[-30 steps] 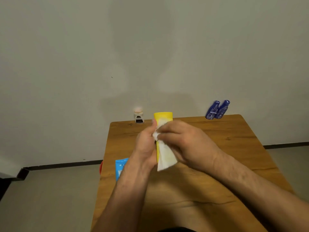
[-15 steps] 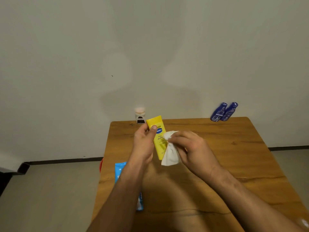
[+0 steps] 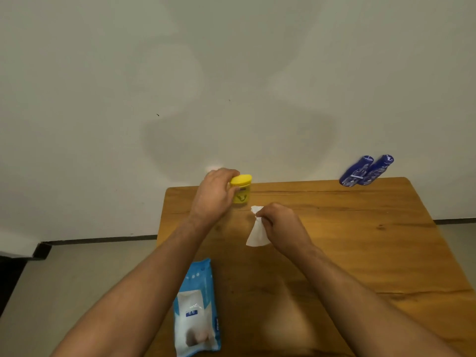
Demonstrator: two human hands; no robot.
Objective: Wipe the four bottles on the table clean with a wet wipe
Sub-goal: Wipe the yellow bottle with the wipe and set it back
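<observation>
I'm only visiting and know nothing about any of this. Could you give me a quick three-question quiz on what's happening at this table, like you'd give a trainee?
1. What does the right hand hold? A) a white wipe B) a blue bottle C) nothing
2. True or false: the two blue bottles are at the far right corner of the table.
3. Fill in: the yellow bottle is gripped by the ____ hand.

Key:
1. A
2. True
3. Left: the left hand grips it near the table's far edge.
</observation>
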